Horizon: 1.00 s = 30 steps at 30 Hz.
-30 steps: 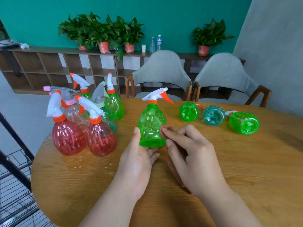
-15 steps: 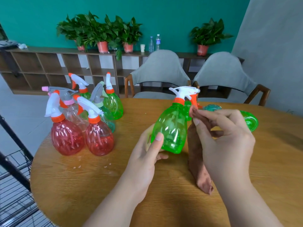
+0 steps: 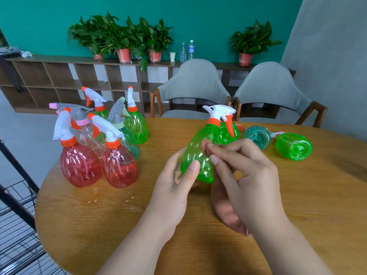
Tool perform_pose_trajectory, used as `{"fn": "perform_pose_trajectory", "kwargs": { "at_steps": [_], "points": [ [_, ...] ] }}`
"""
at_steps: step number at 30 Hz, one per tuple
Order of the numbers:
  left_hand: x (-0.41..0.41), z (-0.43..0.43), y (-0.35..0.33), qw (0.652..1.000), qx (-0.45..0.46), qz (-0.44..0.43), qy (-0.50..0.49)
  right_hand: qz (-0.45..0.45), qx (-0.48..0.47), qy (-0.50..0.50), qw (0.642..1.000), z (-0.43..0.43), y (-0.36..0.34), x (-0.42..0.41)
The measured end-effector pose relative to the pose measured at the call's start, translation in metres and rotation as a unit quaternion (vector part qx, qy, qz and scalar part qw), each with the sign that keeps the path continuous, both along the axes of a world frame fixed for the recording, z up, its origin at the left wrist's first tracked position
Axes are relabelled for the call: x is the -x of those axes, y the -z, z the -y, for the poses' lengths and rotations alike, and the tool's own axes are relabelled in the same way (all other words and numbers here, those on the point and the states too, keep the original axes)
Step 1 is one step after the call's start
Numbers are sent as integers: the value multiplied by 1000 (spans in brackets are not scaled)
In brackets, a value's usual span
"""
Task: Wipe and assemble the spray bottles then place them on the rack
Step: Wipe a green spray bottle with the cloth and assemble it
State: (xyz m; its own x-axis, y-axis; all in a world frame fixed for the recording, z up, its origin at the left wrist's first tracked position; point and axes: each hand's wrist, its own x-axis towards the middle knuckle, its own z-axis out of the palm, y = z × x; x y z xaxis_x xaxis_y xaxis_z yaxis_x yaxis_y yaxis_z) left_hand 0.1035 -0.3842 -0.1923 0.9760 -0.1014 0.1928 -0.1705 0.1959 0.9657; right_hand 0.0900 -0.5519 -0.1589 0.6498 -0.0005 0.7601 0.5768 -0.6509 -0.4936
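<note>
Above the round wooden tabletop (image 3: 103, 225), my left grip (image 3: 172, 193) is curling round the tilted green spray bottle (image 3: 193, 153); my right grip (image 3: 250, 175) is pinching, seemingly, a pinkish cloth (image 3: 224, 212) against it.

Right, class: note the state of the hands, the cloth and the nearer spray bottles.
Held green bottle: sprayer on, tilted.
Left hand: grips that bottle.
Right hand: pinches the cloth.
Cloth: hangs under the right hand.
Red bottles: upright, sprayers on.
Right teal bottle: on its side.
Right green bottle: on its side.
</note>
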Motion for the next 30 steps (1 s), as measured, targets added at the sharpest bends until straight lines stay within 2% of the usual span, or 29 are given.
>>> {"fn": "perform_pose_trajectory", "kwargs": {
  "at_steps": [6,11,13,18,22,27,30],
  "points": [
    [6,1,-3,999,-25,20,22,-3,-34,54,998,7,-4,-4],
    [0,-1,-1,999,26,-8,-42,-32,-9,-53,998,-7,3,3],
    [-1,-1,-1,999,30,-6,-43,-37,-3,-63,997,-9,4,3],
    [4,-3,-2,999,-30,34,11,2,-34,23,999,4,-3,-3],
    [8,-2,0,997,-62,37,40,-2,-50,68,996,13,-5,-5],
    [4,1,-2,999,-26,20,-44,-31,-28,-11,999,-8,1,2],
    [1,-3,-2,997,-31,23,-60,-41,-23,-28,999,-14,5,2]
  ]
}}
